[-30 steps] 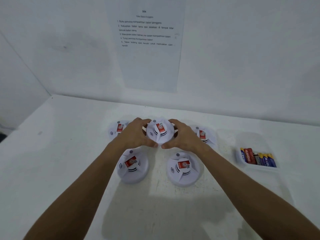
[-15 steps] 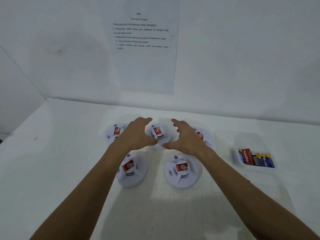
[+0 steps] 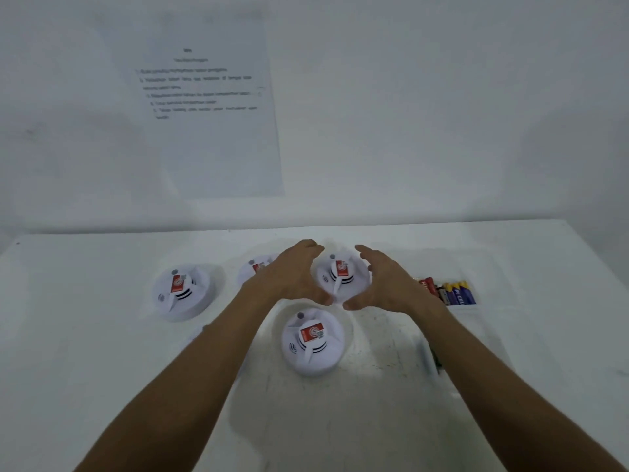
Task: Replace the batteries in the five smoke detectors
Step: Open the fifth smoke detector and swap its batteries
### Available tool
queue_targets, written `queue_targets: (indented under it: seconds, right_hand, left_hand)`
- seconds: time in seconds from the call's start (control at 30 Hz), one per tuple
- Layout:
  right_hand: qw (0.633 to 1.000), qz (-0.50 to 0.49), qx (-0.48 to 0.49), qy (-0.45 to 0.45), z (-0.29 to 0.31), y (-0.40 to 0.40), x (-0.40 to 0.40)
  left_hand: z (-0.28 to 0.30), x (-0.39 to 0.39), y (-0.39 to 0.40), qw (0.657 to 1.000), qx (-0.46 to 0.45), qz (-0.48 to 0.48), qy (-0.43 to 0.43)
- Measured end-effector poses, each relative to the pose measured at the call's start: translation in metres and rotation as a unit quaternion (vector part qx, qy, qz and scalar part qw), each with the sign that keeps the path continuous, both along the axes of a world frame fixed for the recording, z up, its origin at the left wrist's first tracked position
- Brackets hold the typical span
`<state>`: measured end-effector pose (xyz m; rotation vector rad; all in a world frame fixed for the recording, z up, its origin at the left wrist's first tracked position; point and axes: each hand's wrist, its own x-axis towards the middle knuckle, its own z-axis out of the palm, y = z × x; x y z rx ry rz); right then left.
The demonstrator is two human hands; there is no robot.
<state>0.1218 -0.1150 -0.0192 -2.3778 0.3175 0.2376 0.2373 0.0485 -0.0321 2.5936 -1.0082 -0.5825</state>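
With the left hand (image 3: 292,277) and right hand (image 3: 384,284) spread open either side of the smoke detector (image 3: 342,277), the person should — judging by this — close evenly on its rim and lift it straight off the worktop (image 3: 102,352).

Plain white wall (image 3: 442,114) with taped white printed paper sheet (image 3: 218,124), text blurred; white scuffed worktop (image 3: 85,352) butts against it.
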Motion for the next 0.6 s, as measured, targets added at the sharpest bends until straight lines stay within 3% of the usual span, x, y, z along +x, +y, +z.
queue_targets:
  seconds: [0.17, 0.3, 0.4, 0.47, 0.6]
  right_hand:
    - [1.0, -0.008, 0.004, 0.005, -0.011, -0.006, 0.007]
    - [1.0, 0.01, -0.028, 0.01, -0.031, -0.011, 0.019]
    - [0.998, 0.04, -0.042, -0.009, -0.043, -0.015, 0.02]
    - [0.997, 0.051, -0.025, -0.042, -0.018, -0.011, 0.004]
    - [0.993, 0.049, 0.064, -0.085, 0.021, -0.022, -0.031]
  left_hand:
    - [0.001, -0.008, -0.014, 0.999, 0.028, -0.035, -0.024]
    - [0.002, -0.011, -0.015, 0.999, -0.006, -0.028, -0.02]
    - [0.008, -0.018, -0.008, 0.997, -0.071, -0.004, -0.006]
    - [0.018, -0.029, -0.003, 0.99, -0.143, 0.013, 0.003]
    - [0.048, -0.062, 0.008, 0.946, -0.298, 0.058, 0.114]
